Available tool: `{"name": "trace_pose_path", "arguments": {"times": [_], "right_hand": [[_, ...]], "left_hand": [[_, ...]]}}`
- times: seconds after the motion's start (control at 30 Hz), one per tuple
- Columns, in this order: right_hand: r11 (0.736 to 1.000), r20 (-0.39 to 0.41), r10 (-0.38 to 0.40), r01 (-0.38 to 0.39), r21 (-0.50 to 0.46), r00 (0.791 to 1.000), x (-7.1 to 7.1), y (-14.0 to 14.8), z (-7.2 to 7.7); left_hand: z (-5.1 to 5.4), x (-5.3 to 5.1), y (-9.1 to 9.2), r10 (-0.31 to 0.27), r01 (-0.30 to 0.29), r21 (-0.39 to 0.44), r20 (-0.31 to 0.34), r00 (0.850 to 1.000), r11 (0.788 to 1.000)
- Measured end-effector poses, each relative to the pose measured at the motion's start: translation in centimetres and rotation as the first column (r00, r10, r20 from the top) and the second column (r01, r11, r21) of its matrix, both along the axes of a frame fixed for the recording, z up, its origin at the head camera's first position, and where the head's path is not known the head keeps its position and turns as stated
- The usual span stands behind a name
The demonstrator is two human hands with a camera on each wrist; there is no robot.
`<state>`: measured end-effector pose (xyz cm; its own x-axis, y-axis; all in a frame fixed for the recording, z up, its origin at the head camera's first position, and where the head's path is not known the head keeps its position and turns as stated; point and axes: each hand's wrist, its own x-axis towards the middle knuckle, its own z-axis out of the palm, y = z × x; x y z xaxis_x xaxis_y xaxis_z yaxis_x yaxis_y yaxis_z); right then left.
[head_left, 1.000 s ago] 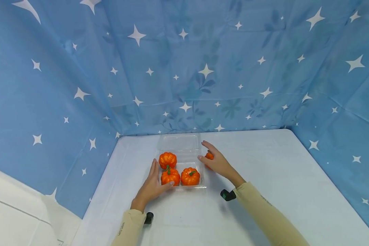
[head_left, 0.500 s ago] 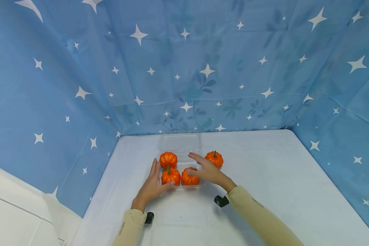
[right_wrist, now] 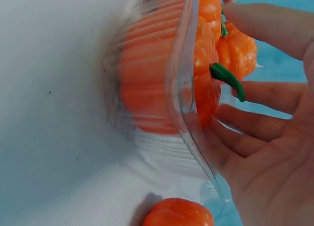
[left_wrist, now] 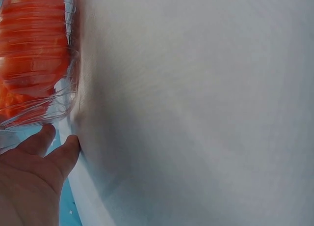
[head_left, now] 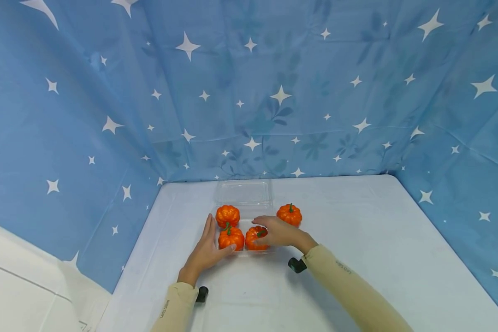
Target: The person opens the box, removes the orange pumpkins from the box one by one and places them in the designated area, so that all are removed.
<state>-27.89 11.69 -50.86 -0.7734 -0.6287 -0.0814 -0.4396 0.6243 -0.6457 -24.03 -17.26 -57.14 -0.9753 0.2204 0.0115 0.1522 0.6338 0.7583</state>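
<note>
A clear plastic clamshell box (head_left: 249,253) stands on the table holding several orange pumpkins with green stems. Two are on its left, a rear pumpkin (head_left: 227,215) and a front-left pumpkin (head_left: 231,238). My right hand (head_left: 281,232) has its fingers and thumb curved around the front-right pumpkin (head_left: 251,235), still inside the box; its stem (right_wrist: 226,80) shows in the right wrist view. Along the box's left side lies my left hand (head_left: 205,253), fingers straight, thumb reaching to the front edge. Another pumpkin (head_left: 289,215) sits on the table right of the box, behind my right hand.
The box's transparent lid (head_left: 244,192) lies flipped back toward the wall. White cloth covers the table (head_left: 357,221), and blue star-patterned curtains (head_left: 315,115) rise behind it and at both sides.
My right hand has left the pumpkin outside the box, moving left and toward me to the front-right pumpkin, and its fingers have curled in. The left hand stays in place.
</note>
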Motion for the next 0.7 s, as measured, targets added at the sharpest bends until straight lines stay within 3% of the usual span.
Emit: {"name": "trace_pose_path", "arguments": {"times": [0.33, 0.7], "right_hand": [[0.998, 0.027, 0.035, -0.036, 0.049, 0.999, 0.05, -0.22, -0.59], [0.999, -0.016, 0.042, -0.042, 0.001, 0.999, 0.10, -0.47, -0.86]], "left_hand": [[0.16, 0.19, 0.09, -0.009, 0.009, 0.003, 0.003, 1.000, 1.000], [0.29, 0.25, 0.07, -0.003, 0.003, 0.003, 0.005, 1.000, 1.000]]}}
